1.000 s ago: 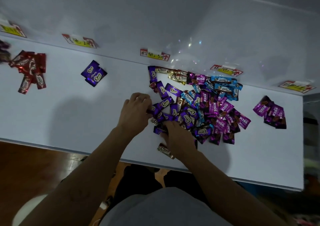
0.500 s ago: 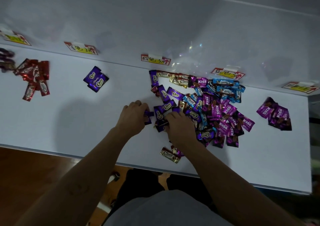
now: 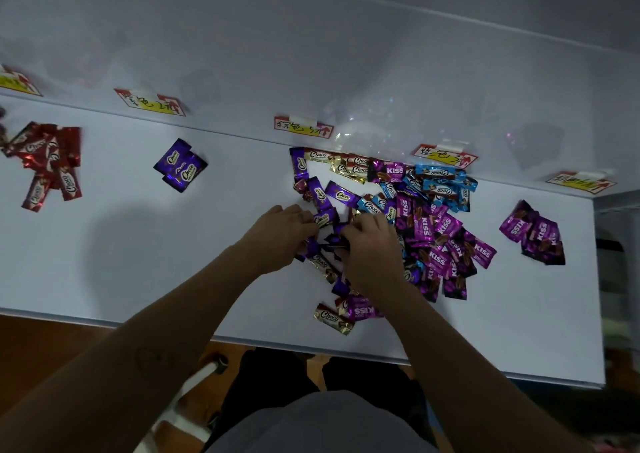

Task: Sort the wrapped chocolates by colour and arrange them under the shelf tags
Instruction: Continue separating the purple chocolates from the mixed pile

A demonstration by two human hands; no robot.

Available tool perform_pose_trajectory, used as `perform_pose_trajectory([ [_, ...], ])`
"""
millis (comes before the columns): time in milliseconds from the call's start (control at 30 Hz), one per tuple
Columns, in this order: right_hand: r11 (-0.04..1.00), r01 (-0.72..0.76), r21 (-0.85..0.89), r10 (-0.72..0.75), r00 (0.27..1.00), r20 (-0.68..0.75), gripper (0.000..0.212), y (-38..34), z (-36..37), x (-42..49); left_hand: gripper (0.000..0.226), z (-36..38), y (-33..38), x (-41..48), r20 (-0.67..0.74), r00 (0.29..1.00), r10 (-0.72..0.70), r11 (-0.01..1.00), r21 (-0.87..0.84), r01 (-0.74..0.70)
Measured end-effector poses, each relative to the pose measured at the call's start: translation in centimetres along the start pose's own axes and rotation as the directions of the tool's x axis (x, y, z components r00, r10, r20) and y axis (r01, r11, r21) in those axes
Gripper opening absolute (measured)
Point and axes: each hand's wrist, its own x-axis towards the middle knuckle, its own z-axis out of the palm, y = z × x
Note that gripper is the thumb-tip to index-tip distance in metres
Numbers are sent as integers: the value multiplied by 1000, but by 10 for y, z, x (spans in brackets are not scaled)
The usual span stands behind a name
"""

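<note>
A mixed pile of wrapped chocolates (image 3: 433, 224) in purple, blue, magenta and gold lies on the white shelf (image 3: 138, 251). My left hand (image 3: 280, 234) and my right hand (image 3: 370, 248) meet at the pile's left edge. Both have their fingers curled round purple Choco chocolates (image 3: 325, 218) bunched between them. Sorted groups lie under the tags: red chocolates (image 3: 45, 165) far left, purple ones (image 3: 180, 168) beside them, magenta KISS ones (image 3: 533, 234) at the right. The shelf tags (image 3: 303, 128) run along the back wall.
A gold chocolate (image 3: 332, 317) and a magenta KISS chocolate (image 3: 363, 308) lie loose near the shelf's front edge (image 3: 104, 319). Blue chocolates (image 3: 440, 182) sit below one tag (image 3: 445, 154). The shelf ends at the right (image 3: 594, 279). Brown floor shows below.
My right hand has moved away from the front edge towards the left hand. The two hands now meet over the purple chocolates, and the loose pieces near the edge are uncovered.
</note>
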Motion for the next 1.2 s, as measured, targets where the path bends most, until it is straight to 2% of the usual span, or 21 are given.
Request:
perform_pose_trajectory([
  [167,973,216,-84,-197,963,186,48,-11,-6,38,36,5,-1,-11,-94,979,-183,957,-244,155],
  [267,935,333,-122,-299,925,235,53,-18,7,43,34,11,-7,-23,-121,970,-211,944,-283,170],
  [333,926,355,-126,-326,923,207,50,-19,15,41,33,17,-11,-29,-155,966,-205,948,-279,157],
  [533,966,226,-130,-208,969,135,41,-19,23,32,30,26,-9,-38,-248,939,-239,952,-248,177],
  [667,955,292,-43,-290,956,53,45,-25,28,33,31,27,-9,-36,-242,941,-237,947,-274,168],
  [767,946,325,8,-325,945,-27,38,-28,32,35,30,24,-4,-33,-230,942,-242,952,-244,185],
  [867,962,260,78,-255,964,-72,29,-31,37,33,34,30,3,-38,-243,928,-282,942,-253,220],
  [967,963,41,267,-30,999,-44,29,-30,33,30,34,38,8,-43,-252,911,-327,929,-260,262],
  [1067,827,-217,519,235,972,32,39,-22,21,23,37,40,14,-45,-241,895,-375,919,-224,325],
  [1200,736,-295,610,261,954,147,30,-10,1,-9,41,38,21,-42,-234,881,-411,911,-144,386],
])
